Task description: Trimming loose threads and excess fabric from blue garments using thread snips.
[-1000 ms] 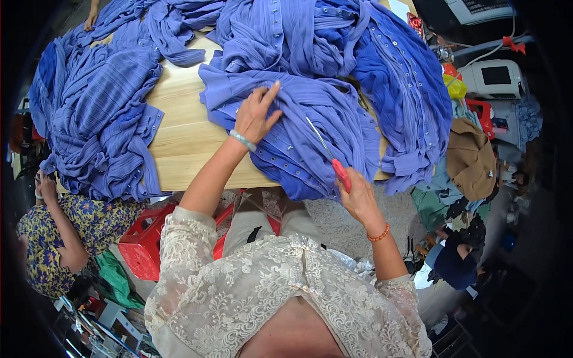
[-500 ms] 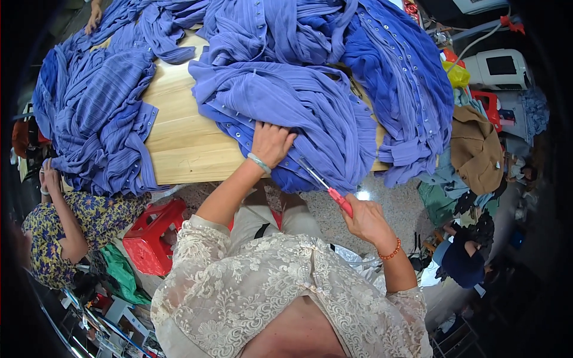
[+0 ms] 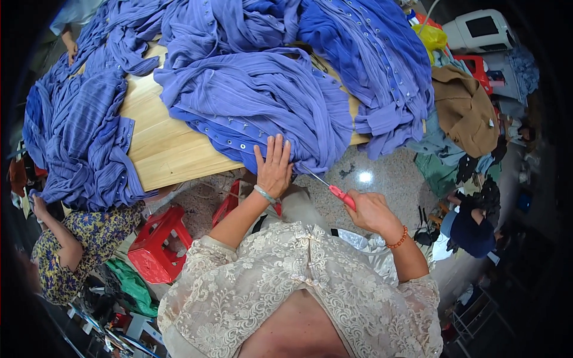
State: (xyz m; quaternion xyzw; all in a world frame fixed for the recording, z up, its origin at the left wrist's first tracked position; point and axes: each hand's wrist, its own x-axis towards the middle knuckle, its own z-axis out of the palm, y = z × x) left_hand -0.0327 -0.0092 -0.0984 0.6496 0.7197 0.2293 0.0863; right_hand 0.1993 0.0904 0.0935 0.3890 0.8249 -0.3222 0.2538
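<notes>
My left hand [image 3: 274, 166] lies flat, fingers spread, on the near edge of a blue pleated garment [image 3: 262, 101] with a row of metal snaps, which hangs over the edge of a wooden table [image 3: 167, 149]. My right hand [image 3: 370, 212] is closed on small red-handled snips [image 3: 334, 188]; their thin blades point up-left toward the garment's hanging edge, close to my left hand. More blue garments are heaped at the left [image 3: 83, 137] and at the far right [image 3: 382, 65] of the table.
A red plastic stool [image 3: 158, 244] stands below the table by my left elbow. A person in a yellow floral top [image 3: 77, 244] sits at the lower left. A brown cloth [image 3: 462, 110], clothes and a white machine [image 3: 480, 30] lie at the right. The floor [image 3: 382, 173] is speckled stone.
My left hand slid from the top of the garment toward me, to its hanging edge. My right hand with the snips moved up and in, toward the cloth.
</notes>
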